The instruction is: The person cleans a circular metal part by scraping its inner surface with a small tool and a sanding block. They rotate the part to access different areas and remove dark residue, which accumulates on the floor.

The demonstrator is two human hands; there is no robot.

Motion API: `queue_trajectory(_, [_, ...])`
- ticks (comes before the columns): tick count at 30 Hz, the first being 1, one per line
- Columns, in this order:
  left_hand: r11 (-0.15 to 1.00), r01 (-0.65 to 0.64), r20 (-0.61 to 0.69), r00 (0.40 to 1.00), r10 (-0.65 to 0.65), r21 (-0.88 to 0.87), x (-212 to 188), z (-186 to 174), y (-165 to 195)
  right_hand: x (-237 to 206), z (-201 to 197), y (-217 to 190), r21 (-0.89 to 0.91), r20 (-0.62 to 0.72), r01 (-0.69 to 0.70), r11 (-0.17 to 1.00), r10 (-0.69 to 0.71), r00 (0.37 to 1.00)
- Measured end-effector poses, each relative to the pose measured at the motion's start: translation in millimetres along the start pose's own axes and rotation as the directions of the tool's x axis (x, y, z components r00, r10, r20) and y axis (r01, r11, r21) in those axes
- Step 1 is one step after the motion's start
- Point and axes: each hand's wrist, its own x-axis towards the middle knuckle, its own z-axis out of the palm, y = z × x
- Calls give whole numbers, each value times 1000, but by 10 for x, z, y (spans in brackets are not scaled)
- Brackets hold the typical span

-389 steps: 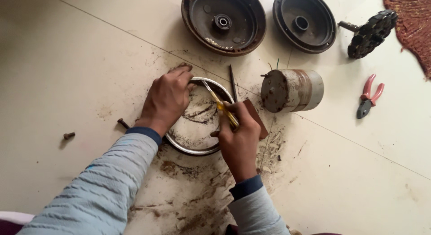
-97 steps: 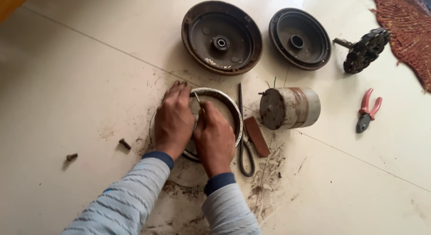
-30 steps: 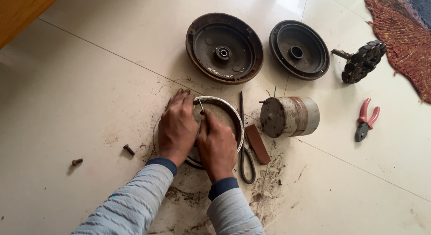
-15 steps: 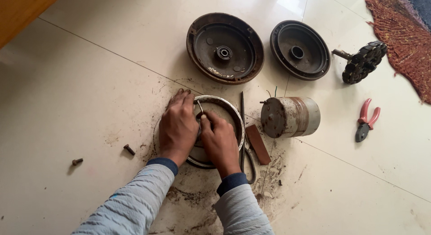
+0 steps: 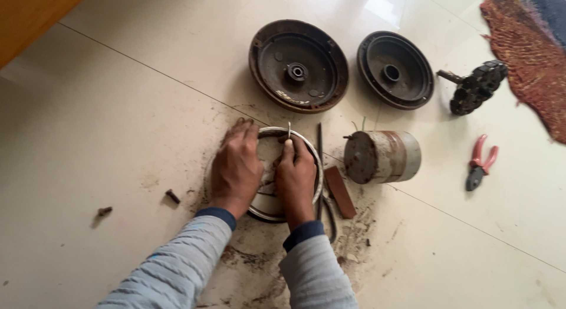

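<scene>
Head view: left hand (image 5: 236,167) spread flat on metal ring (image 5: 312,161); right hand (image 5: 296,176) pinching a thin rod (image 5: 289,131) upright inside it, on the floor (image 5: 118,108).

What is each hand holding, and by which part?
Right hand pinches a thin tool near its lower end; left hand presses the metal ring's left rim.

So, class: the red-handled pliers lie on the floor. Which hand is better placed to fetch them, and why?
Probably the right hand. The pliers lie far to its side, past the metal cylinder. The left hand rests on the far side of the metal ring and would have to cross over.
</scene>
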Motion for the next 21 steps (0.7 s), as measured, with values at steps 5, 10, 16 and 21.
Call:
queue_trajectory(5, [998,30,27,999,-29,-50,-43,41,-7,-121,48,83,-154,-50,315,937,-326,944])
queue_trajectory(10, [996,76,76,995,-72,-50,25,56,-11,-205,11,146,-185,-118,377,907,-401,908])
queue_trajectory(16, [978,150,16,988,-154,144,-76,-273,72,-253,-1,32,-215,-99,287,933,-313,944])
queue_trajectory(21, [924,382,149,915,-375,-17,-205,-353,123,-287,-32,78,-290,10,474,832,-492,870])
